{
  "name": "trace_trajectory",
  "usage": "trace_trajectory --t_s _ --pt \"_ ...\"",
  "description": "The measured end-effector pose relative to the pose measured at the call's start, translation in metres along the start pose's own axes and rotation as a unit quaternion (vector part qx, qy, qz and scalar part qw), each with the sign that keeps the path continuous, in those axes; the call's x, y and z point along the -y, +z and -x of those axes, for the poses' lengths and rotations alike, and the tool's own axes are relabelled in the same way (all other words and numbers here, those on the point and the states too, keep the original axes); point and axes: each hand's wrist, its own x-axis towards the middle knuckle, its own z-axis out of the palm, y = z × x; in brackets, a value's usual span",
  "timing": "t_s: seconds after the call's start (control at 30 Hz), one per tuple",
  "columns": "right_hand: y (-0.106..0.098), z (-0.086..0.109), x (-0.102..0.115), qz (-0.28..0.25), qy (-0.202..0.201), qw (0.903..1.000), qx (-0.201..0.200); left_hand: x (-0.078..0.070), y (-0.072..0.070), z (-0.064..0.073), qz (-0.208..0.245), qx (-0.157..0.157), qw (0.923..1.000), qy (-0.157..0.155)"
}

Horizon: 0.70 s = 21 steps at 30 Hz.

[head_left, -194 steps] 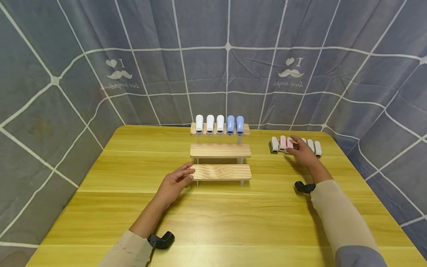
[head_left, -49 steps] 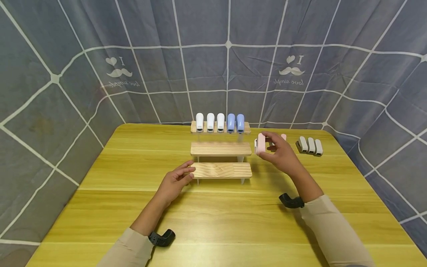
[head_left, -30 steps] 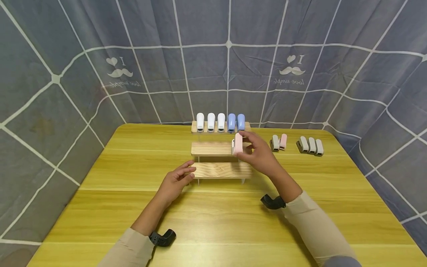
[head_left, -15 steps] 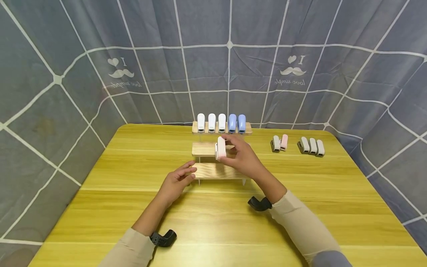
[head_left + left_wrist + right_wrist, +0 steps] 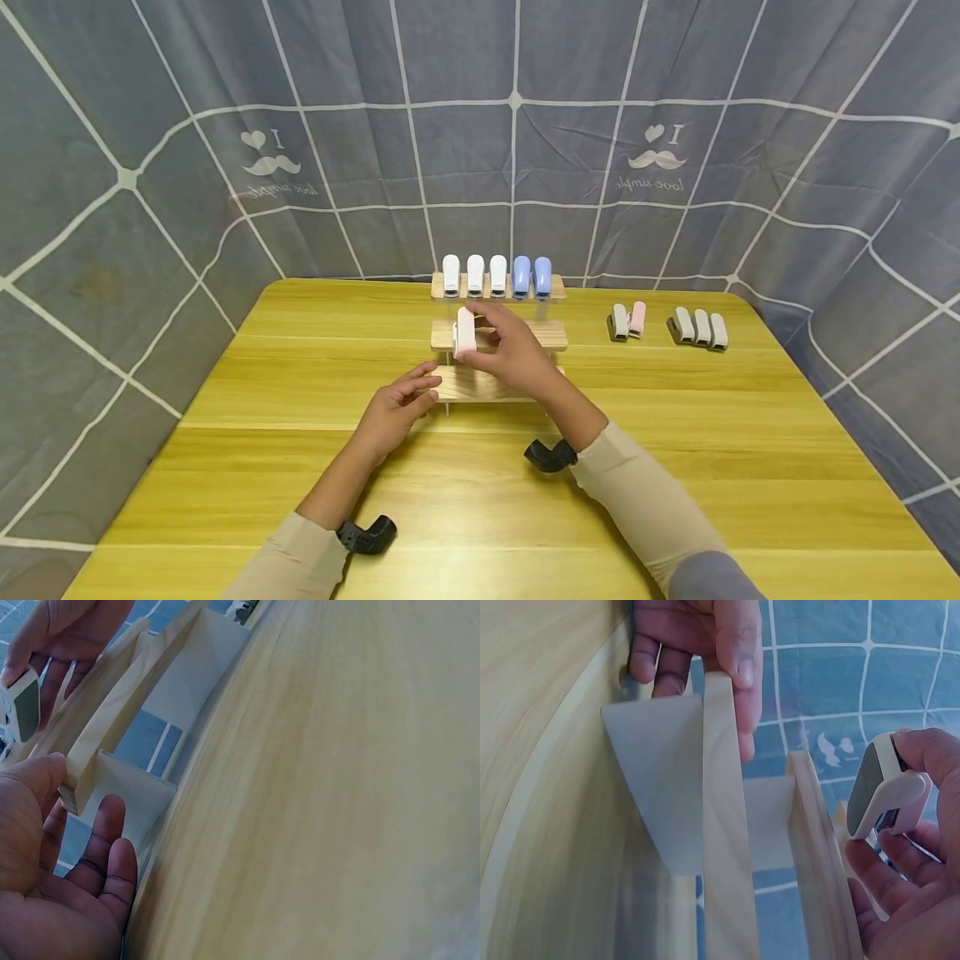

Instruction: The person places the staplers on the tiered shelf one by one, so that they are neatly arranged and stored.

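My right hand (image 5: 513, 350) pinches a small pale pink stapler (image 5: 465, 333) between thumb and fingers, above the left end of the wooden rack's middle tier (image 5: 553, 335). In the right wrist view the stapler (image 5: 889, 784) shows its grey base and is apart from the board. My left hand (image 5: 393, 412) holds the left end of the lowest tier (image 5: 480, 385); in the left wrist view its thumb lies on one side of the board end (image 5: 71, 791) and a finger on the other. On the top tier (image 5: 557, 287) stand white staplers (image 5: 475, 275) and blue staplers (image 5: 532, 275) in a row.
Right of the rack, on the wooden table (image 5: 480, 492), sit a grey-white stapler (image 5: 618, 322) and a second pink stapler (image 5: 637, 318) side by side. Farther right stand three more grey-white staplers (image 5: 701, 327). A grey checked curtain (image 5: 465, 158) hangs behind and around the table.
My right hand has taken the pink stapler from the group on the right and carried it left, across the middle tier to its left end. My left hand has stayed at the rack.
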Motion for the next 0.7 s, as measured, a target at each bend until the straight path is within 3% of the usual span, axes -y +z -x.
trace_trajectory --t_s 0.3,0.7 --pt "0.015 -0.01 0.003 0.041 -0.005 0.9991 -0.009 -0.002 0.0 0.0 0.002 -0.002 1.0 -0.002" --pt "0.026 -0.015 0.006 0.103 0.02 0.9943 -0.023 -0.003 -0.001 0.0 0.005 -0.002 1.0 -0.008"
